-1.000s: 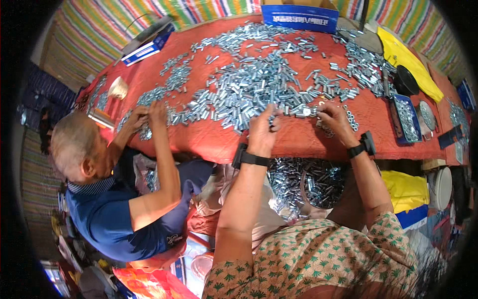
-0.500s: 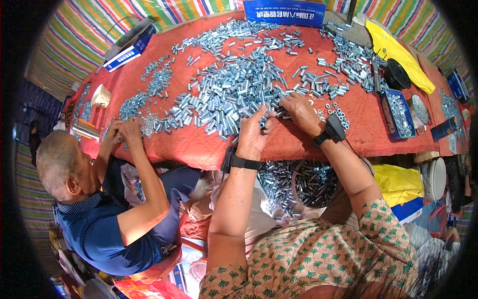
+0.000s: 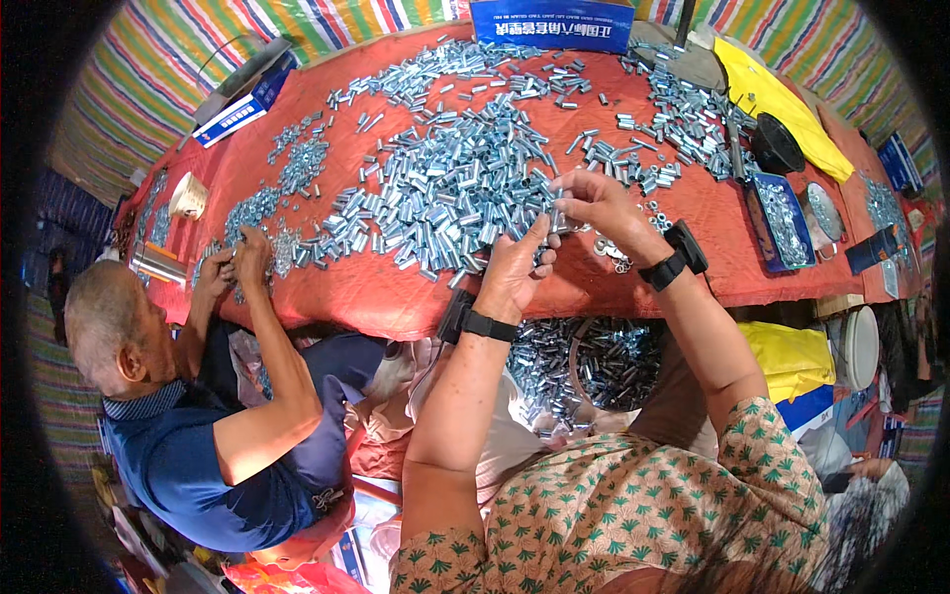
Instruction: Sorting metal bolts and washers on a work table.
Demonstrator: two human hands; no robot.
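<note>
Two hands are meeting above the near edge of the desk point(image 3: 396, 297), and what sits between the fingertips is hard to make out. The right hand point(image 3: 599, 203) is pinching a small metal sleeve point(image 3: 560, 206) with thumb and fingers closed on it; only a sliver of the part is showing past the knuckles. The left hand point(image 3: 515, 272) is curling just below, thumb raised toward the same part, fingers bent inward. Whether this grip is enclosing anything of its own cannot be told, since the palm is facing away from the camera.

The sleeve is appearing as a short, silvery, zinc-bright cylinder, matching the large heap of metal sleeves point(image 3: 450, 193) lying just beyond both hands on the red cloth. Single pieces in the heap are blurring together toward the far rim.

Both wrists are wearing black bands; the right one is carrying a small black box. Below the desk edge, a container of more sleeves point(image 3: 594, 361) is sitting between the forearms, partly hidden by them.

At the left, another person in a blue shirt point(image 3: 188, 475) is working with both hands at a smaller pile point(image 3: 262, 223). At the right, a blue tray point(image 3: 784, 220) of small parts is lying near a yellow cloth point(image 3: 767, 99). A blue box point(image 3: 554, 22) is being cut off by the top edge.
</note>
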